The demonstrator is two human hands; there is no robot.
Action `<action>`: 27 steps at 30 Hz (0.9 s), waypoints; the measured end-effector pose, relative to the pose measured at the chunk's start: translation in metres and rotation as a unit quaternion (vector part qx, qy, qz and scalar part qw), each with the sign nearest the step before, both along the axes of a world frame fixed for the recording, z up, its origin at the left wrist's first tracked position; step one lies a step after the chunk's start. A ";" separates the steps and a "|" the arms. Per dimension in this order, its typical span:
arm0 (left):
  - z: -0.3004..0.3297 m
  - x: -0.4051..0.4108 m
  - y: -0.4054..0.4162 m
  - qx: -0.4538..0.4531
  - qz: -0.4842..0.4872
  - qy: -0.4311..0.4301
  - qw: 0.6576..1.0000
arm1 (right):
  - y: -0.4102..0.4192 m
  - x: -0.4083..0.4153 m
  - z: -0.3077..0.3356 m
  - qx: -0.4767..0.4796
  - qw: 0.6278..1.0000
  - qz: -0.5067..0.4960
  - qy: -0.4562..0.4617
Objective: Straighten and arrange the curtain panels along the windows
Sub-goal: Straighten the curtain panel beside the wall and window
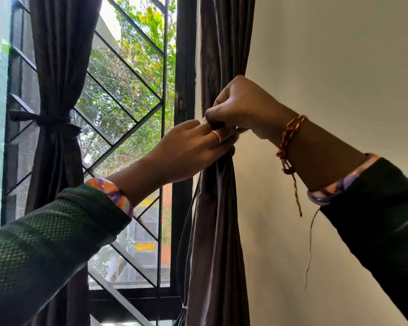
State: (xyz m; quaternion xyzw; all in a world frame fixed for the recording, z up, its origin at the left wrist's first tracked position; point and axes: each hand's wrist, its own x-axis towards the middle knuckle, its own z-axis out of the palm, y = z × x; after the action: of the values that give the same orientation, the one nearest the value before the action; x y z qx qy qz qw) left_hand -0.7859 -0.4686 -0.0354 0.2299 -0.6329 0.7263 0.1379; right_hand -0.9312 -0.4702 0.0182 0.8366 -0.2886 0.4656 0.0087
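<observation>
Both hands meet at the waist of the right curtain panel (218, 208), where the dark cloth is bunched into a narrow neck just beside the wall (327, 67). The left hand (189, 149) reaches in from the window side, its fingers wrapped round the gathered folds, apparently to keep the bundle squeezed tight. The right hand (243, 109) sits just above and touching it, fingers curled and pinching something small at the gather; it looks like the end of a tie, though the tie itself is mostly hidden under the fingers. Holding and tying at one spot lets the cloth above and below fall in even pleats. Well beyond the left hand, the left curtain panel (59, 67) already hangs cinched by a knotted tie-back (52, 122) against the window grille (127, 90), so this panel seems the one left to secure.
</observation>
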 end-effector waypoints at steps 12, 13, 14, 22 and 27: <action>0.013 -0.003 0.008 0.383 -0.237 0.470 0.759 | 0.008 -0.021 -0.038 -0.038 0.996 0.082 0.023; 0.013 -0.004 0.009 0.411 -0.249 0.488 0.729 | 0.005 -0.021 -0.039 -0.044 0.996 0.074 0.011; 0.013 -0.005 0.011 0.430 -0.255 0.493 0.712 | 0.002 -0.021 -0.039 -0.048 0.997 0.067 0.000; 0.005 -0.011 0.013 0.222 -0.153 0.408 0.872 | 0.003 -0.014 -0.029 -0.116 0.993 0.032 -0.014; -0.009 -0.018 0.015 0.078 -0.133 0.391 0.907 | -0.004 -0.005 -0.021 -0.141 0.983 0.040 -0.109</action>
State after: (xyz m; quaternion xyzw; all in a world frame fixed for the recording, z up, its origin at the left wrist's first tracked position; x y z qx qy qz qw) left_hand -0.8035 -0.4537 -0.0448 0.4195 -0.6077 0.5013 0.4509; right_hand -0.9363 -0.4741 -0.0025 0.7822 -0.1855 0.5899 0.0766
